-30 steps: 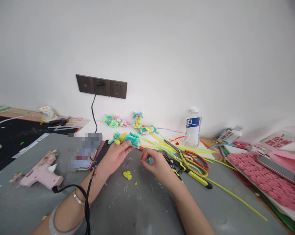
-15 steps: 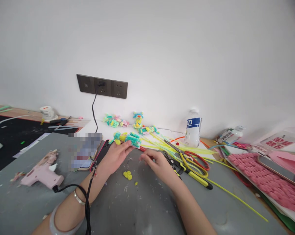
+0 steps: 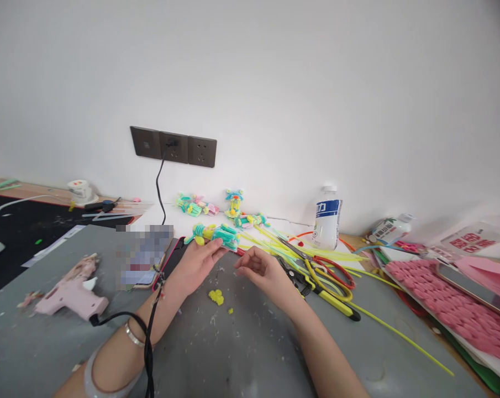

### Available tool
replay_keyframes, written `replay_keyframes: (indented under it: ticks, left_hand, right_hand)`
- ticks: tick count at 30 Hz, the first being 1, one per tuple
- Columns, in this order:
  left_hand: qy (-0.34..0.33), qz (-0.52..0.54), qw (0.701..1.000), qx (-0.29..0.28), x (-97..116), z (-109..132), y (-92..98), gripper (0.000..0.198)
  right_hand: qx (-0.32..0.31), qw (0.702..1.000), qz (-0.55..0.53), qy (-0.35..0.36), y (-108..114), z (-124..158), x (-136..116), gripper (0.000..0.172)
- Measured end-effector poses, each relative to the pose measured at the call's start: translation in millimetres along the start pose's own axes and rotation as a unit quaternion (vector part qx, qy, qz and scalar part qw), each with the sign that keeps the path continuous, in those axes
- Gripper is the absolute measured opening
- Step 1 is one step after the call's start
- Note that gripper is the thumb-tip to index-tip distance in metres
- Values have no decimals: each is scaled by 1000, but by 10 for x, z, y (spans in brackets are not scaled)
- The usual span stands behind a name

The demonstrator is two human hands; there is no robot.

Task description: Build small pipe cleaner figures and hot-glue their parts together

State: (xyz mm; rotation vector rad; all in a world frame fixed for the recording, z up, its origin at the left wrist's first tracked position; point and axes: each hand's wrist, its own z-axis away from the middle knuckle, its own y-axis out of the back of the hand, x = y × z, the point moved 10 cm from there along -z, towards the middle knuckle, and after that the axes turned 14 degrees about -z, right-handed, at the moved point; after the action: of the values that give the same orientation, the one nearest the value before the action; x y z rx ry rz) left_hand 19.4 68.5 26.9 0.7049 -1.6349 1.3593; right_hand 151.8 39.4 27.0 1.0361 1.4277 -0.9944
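My left hand (image 3: 198, 264) is closed on a fuzzy pipe-cleaner figure (image 3: 225, 236) in teal and yellow, pinched between thumb and fingers above the grey mat (image 3: 241, 354). To its right, my right hand (image 3: 264, 273) hovers with loosely bent fingers and a gap at the thumb; nothing shows in it. A slim red piece (image 3: 240, 252) pokes out between the figure and my right fingertips, and most of it is hidden. Below the hands lies a yellow fuzzy clump (image 3: 216, 297) with a tiny yellow bit (image 3: 230, 310) near it.
Scissors (image 3: 295, 247) and yellow-black pliers (image 3: 336, 304) lie right of my hands among yellow pipe cleaners (image 3: 415, 341). Finished-looking figures (image 3: 233, 204) sit by the wall. A pink glue gun (image 3: 73, 293), its cord crossing my left arm, and a phone (image 3: 150, 260) are left. A bottle (image 3: 327, 218) stands behind.
My right hand has turned slightly and its fingers have lifted and loosened near the red piece. My left hand and the figure have stayed in place.
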Motion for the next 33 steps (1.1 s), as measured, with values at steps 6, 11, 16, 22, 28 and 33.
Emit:
replay_keyframes:
  ticks: [6, 11, 16, 22, 28, 33]
  left_hand:
    - [-1, -7, 1000, 0, 13, 1, -10, 9]
    - [-4, -4, 1000, -1, 8, -4, -5, 6]
    - [0, 1, 1000, 8, -6, -4, 12, 8]
    - [3, 1, 1000, 11, -8, -2, 12, 8]
    - [0, -4, 1000, 7, 21, -3, -5, 9]
    - [-1, -4, 1000, 2, 13, -8, -8, 7]
  right_hand:
    - [-8, 997, -80, -18, -31, -1, 0, 28]
    - [-6, 999, -30, -19, -35, -5, -31, 28]
    - [1, 1000, 14, -3, -28, -9, -114, 36]
    - [-5, 1000, -5, -8, -37, 14, -59, 33]
    - [-1, 999, -34, -4, -16, 2, -19, 33]
    - [5, 999, -47, -8, -2, -11, -22, 33]
